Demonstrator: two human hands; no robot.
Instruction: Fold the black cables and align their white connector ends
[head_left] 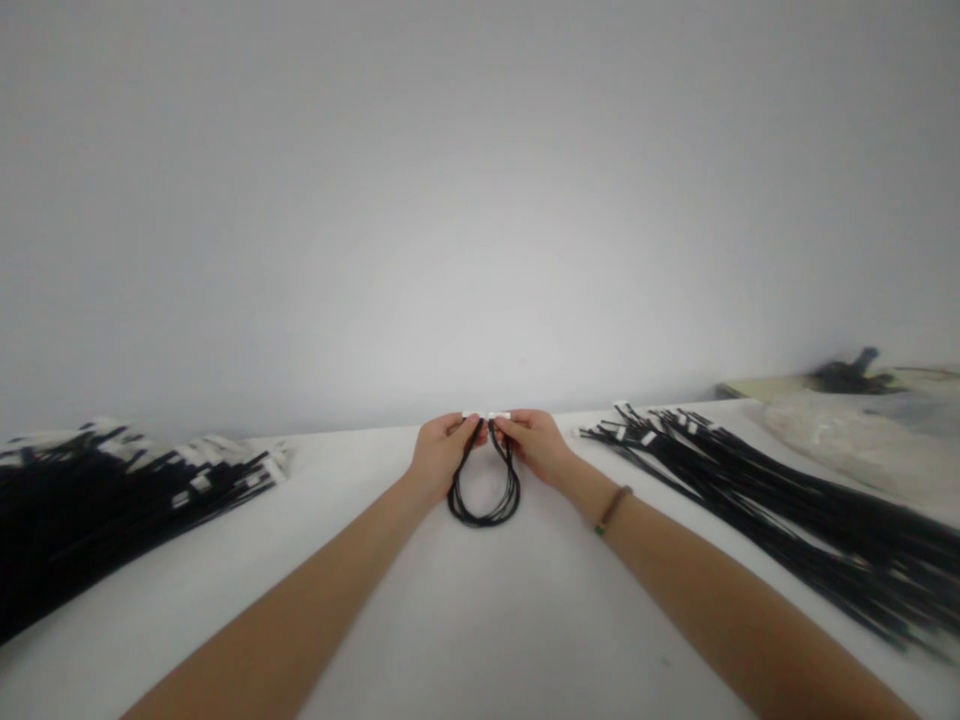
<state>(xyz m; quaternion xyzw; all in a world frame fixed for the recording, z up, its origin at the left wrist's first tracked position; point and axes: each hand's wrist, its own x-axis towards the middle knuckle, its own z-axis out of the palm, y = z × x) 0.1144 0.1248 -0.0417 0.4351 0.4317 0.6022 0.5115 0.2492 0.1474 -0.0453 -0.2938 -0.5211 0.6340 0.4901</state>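
The left hand (441, 455) and right hand (534, 445) meet at the far middle of the white table (480, 620), fingers pinched shut, each on one end of a black cable bundle (484, 495). The left pinches one white connector (471, 414), the right the other (501, 415); the two connectors sit just beside each other at the top, close to the wall (480, 200).

From the fingertips the cable hangs back toward the person in a folded loop, its long axis running from the wall toward the camera, the closed bend nearest the person and lying on the table between the wrists. No writing can be read on the connectors; they are too small.

A dark bracelet (613, 508) circles the right wrist.

To the right lies a pile (787, 510) of similar black cables, fanned diagonally, white ends pointing toward the hands. To the left lies a second heap (112, 500), its white ends also facing the middle. At the far right sit a clear plastic bag (847, 440) and a blurred dark object (847, 375).
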